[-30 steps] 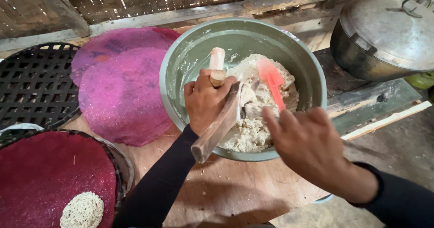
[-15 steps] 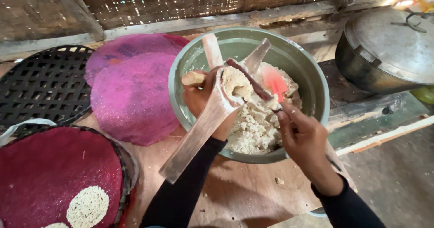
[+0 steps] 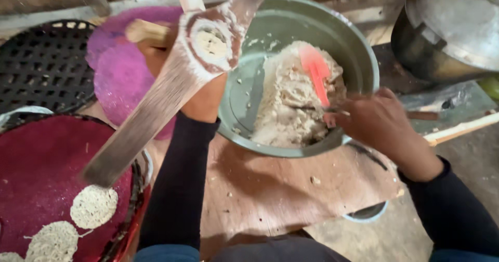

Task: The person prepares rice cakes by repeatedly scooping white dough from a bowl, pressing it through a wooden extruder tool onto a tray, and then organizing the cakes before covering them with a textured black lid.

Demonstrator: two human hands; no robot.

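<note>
Woven matting closes off the back of the space, and below it my worktop (image 3: 270, 189) is a bare wooden board, dusted with crumbs of dough. On it sits a big green metal bowl (image 3: 358, 59), holding a heap of pale, crumbly dough (image 3: 291, 106) piled toward its right side, with a red spatula (image 3: 314, 72) stuck in the heap. My right hand (image 3: 377, 124) is at the bowl's near right rim, fingers curled tight around the spatula's handle. My left hand (image 3: 202, 93) is raised over the bowl's left rim, fingers wrapped around a wooden press (image 3: 171, 82) with a round, dough-filled opening and a long flat arm slanting down to the left. Just beside the bowl lie purple round mats (image 3: 117, 69). At the near left, a dark red round tray (image 3: 36, 184) carries small flat nests of pressed noodle (image 3: 93, 206). A black lattice rack (image 3: 41, 59) lies at the far left, and a lidded metal pot (image 3: 452, 28) stands at the far right.
</note>
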